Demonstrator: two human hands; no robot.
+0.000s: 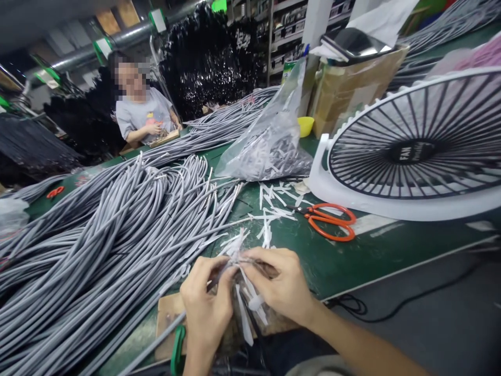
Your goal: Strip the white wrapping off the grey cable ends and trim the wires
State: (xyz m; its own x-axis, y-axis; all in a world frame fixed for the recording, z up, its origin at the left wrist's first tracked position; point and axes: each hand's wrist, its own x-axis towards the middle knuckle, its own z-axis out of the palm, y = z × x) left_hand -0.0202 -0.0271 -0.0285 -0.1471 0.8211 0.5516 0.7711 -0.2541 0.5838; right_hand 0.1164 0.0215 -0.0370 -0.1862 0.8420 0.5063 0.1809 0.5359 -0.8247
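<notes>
Two hands (pixel 205 300) (pixel 285 284) pinching strips (pixel 235 246), cables (pixel 113 230) crowding left, roomier tabletop edge (pixel 391 273) right

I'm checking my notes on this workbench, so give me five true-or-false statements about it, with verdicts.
1. The left hand and right hand meet at white strips. True.
2. The orange-handled scissors are in the right hand. False: the orange-handled scissors lie on the green worktop.
3. The fan has a white frame. True.
4. The yellow container is inside the clear bag. False: the yellow container is beside the clear bag.
5. Gray cables lie on the green worktop. True.
</notes>
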